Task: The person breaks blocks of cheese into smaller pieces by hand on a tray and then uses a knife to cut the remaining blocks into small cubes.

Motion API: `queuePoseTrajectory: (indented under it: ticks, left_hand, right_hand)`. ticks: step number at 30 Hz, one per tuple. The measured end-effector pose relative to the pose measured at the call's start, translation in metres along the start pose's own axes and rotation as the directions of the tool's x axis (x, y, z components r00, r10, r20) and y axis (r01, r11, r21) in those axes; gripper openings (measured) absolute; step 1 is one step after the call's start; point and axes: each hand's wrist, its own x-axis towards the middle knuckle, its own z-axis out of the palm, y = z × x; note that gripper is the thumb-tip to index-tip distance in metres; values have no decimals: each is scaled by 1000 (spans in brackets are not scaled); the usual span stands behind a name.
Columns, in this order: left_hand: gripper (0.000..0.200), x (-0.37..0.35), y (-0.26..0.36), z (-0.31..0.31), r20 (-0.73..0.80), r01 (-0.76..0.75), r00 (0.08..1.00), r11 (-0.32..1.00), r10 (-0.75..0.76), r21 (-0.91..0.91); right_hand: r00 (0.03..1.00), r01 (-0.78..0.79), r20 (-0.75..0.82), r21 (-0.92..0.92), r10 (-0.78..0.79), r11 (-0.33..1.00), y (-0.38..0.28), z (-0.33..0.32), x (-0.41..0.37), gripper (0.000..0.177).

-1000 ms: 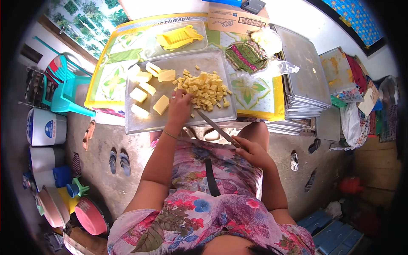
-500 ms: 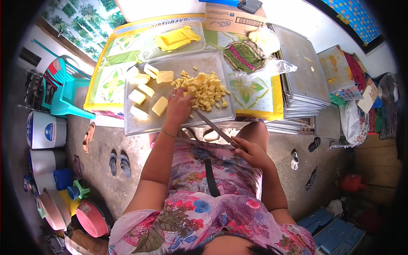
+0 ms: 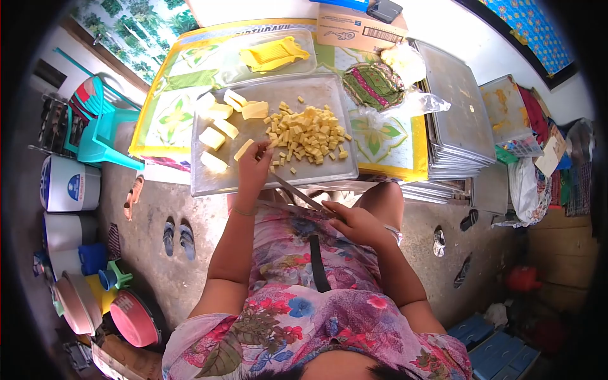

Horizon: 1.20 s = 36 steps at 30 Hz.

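Note:
On a metal tray (image 3: 291,85) lie a heap of small yellow cubes (image 3: 307,130) and several larger pale yellow blocks (image 3: 213,138), which look like butter or cheese. My left hand (image 3: 255,163) is at the tray's front half, fingers closed on the nearest yellow block (image 3: 242,150), which they partly cover. A long-bladed knife (image 3: 297,192) is held by its handle in my right hand (image 3: 356,223), in front of my lap. Its blade slants up and left, the tip by the tray's front edge close to my left wrist.
A clear tray (image 3: 310,66) with a yellow cloth (image 3: 275,54) sits behind. A cardboard box (image 3: 361,30), a green patterned cloth (image 3: 373,85) and plastic bags stand to the right, beside stacked metal trays (image 3: 456,107). A teal chair (image 3: 107,136) is at left.
My left hand has moved left and nearer, from beside the cubes onto the front block. My right hand and the knife have shifted slightly left. The whole view has swung slightly.

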Motion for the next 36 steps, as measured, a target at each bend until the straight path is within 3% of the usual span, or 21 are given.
queuePoseTrajectory:
  ticks: [1, 4, 7, 13, 16, 28, 36]
  left_hand:
    - [19, -3, -1, -1, -8, 23, 1000, 998, -24, -61]
    - [19, -13, 3, -8, -45, 8, 999, 998, -5, 62]
    - [19, -23, 0, -15, -40, -208, 971, 910, 237, 359]
    - [19, -39, -13, -11, 45, -208, 976, 846, 214, 490]
    - [17, -40, -10, -8, 42, -234, 967, 815, 251, 530]
    - [15, -43, -13, -9, 57, -256, 960, 778, 274, 573]
    - [14, -43, -14, -9, 81, -266, 958, 746, 275, 610]
  right_hand:
    - [1000, -17, 25, -45, 18, 999, -5, 0, 3, 49]
    - [995, -49, -95, -119, 37, 992, -4, 8, 12, 47]
    - [975, -77, -214, -55, 64, 995, 1, 6, 11, 47]
    - [972, -21, -234, -62, 6, 998, -6, 6, 3, 48]
    - [984, -61, -176, -147, 34, 987, -15, 12, 4, 49]
    - [970, -89, -244, -336, 5, 938, -31, 20, 6, 46]
    - [974, -158, -211, -347, 87, 924, -37, 22, 6, 49]
